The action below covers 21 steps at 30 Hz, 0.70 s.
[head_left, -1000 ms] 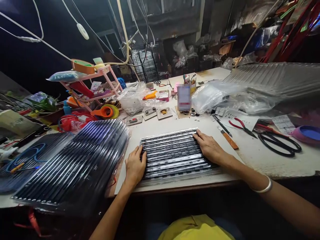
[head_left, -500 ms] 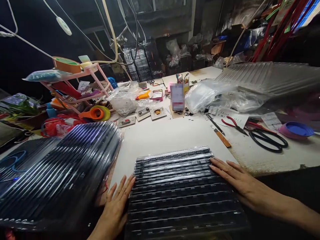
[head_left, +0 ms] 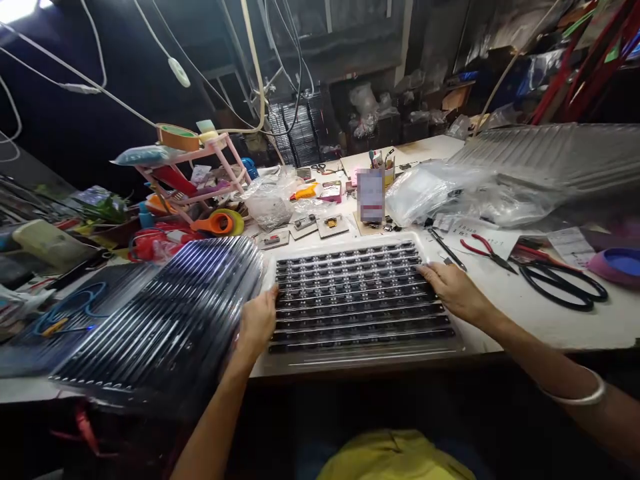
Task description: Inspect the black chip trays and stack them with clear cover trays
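Observation:
A clear plastic tray [head_left: 380,360] lies in front of me, near the front edge of the table. Rows of small black parts [head_left: 345,287] fill it. My left hand [head_left: 259,320] is closed on the tray's left rim, with the fingers partly hidden by its edge. At the opposite side, my right hand [head_left: 453,287] grips the right rim, thumb and fingers bent around it. Just left of my left hand stands a pile of ribbed trays [head_left: 165,320] with dark contents under shiny plastic.
Right of the tray lie a pen-like tool [head_left: 447,250], red-handled pliers [head_left: 487,252] and black-handled scissors [head_left: 560,283]. Behind it are small square plates [head_left: 333,227], a propped phone-like panel [head_left: 371,197] and clear plastic bags [head_left: 425,193]. A pink rack [head_left: 233,163] stands back left.
The tray has moved away from me, farther onto the table. My hands went from outstretched fingers along its sides to gripping its rims. The camera view has shifted.

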Motion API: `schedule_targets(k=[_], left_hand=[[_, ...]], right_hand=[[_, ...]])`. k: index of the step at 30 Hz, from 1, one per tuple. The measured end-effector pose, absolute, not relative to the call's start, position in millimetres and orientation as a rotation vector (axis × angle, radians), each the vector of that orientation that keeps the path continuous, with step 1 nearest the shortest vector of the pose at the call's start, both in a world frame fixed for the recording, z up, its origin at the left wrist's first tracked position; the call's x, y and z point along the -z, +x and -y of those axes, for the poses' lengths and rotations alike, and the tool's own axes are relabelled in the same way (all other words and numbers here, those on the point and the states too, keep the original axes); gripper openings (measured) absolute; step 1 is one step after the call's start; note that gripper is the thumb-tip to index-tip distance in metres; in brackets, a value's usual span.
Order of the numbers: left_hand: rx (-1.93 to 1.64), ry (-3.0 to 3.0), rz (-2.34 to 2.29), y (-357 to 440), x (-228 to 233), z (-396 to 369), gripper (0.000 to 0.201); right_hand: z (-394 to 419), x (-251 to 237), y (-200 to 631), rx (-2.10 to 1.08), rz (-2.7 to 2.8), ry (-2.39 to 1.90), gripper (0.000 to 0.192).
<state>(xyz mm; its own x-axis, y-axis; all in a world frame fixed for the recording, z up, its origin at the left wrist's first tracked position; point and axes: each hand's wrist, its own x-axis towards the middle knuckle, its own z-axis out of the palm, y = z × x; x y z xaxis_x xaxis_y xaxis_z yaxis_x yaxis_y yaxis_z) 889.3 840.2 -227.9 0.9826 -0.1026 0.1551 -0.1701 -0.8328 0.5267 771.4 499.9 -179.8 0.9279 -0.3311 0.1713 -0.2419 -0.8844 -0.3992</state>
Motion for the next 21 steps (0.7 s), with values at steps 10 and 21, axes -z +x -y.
schedule_targets(k=[10, 21], left_hand=[[0.174, 2.627, 0.207, 875, 269, -841, 0.055], [0.080, 2.262, 0.382, 881, 287, -855, 0.047]], right_hand=[[-505, 235, 759, 0.031, -0.667, -2.973, 0.049], [-504, 244, 766, 0.323, -0.529, -3.000, 0.056]])
